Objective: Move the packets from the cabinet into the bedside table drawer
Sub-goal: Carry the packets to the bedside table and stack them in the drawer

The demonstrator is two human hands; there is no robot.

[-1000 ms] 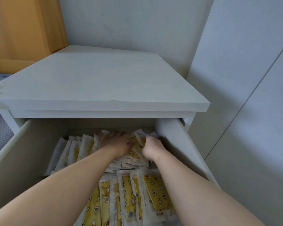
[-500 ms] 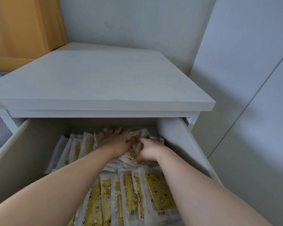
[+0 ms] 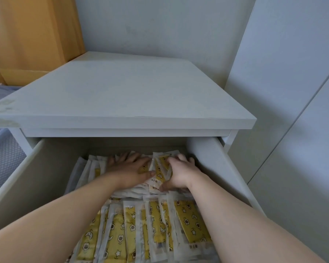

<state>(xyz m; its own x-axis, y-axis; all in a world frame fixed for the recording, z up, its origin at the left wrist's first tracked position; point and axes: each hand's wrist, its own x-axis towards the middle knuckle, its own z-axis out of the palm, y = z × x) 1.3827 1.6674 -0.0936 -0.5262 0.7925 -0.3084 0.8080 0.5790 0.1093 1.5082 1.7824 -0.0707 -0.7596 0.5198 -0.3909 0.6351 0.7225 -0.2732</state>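
The right hand [image 3: 180,172] is curled round the right edge of a loose stack of packets [image 3: 160,168] at the far end of the drawer [image 3: 215,168]. Its fingers lie over the far side and its thumb is tucked in at the near side, so it is grasping that stack. The left hand [image 3: 129,168] lies flat on the same stack from the left, fingers straight and spread, pressing rather than gripping.

The drawer stands pulled out of the white bedside table [image 3: 122,92]. Its near half holds a near row of packets [image 3: 156,224] overlapping like tiles, yellow with stars, moons and flowers inside clear wrappers. A further row [image 3: 87,168] stands on edge at the far left.

The packets look thin, light and floppy, and their smooth film probably lets them slide over one another (the fanned corners under the hands suggest as much). A stack is best squeezed from both sides with fingers underneath, since lifting by the top packet would likely spill the rest. The step in hand seems to be squaring this stack into the far right corner. White cabinet doors [image 3: 292,130] stand to the right.
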